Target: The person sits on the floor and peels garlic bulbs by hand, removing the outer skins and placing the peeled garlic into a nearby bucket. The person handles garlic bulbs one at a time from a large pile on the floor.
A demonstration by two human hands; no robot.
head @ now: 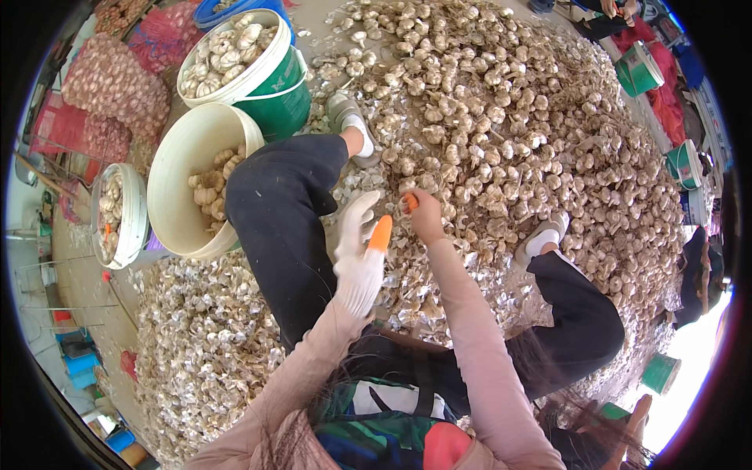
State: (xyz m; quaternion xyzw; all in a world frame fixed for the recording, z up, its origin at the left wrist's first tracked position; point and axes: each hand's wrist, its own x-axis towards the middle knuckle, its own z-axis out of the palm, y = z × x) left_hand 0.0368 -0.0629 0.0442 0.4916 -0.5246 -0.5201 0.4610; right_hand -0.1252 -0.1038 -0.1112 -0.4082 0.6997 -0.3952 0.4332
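Note:
My left hand (359, 258) wears a white knit glove with an orange cover on one finger. Its fingers are spread, and nothing shows between them. Just to the right, my bare right hand (424, 214) is closed around a small orange object (410, 201), probably a handle; the rest of it is hidden. Both hands are above white garlic skins (405, 294) between my legs. A large heap of dry garlic bulbs (493, 117) spreads ahead and to the right. By my left knee, a cream-lined bucket (176, 176) holds some garlic bulbs (208, 194).
A fuller green-and-white bucket (273, 88) of garlic stands beyond, and a smaller white bucket (132, 217) at far left. Filled mesh sacks (114, 88) lie behind them. More peelings and stalks (205, 329) are heaped at lower left. Other people are partly visible at the upper and lower right.

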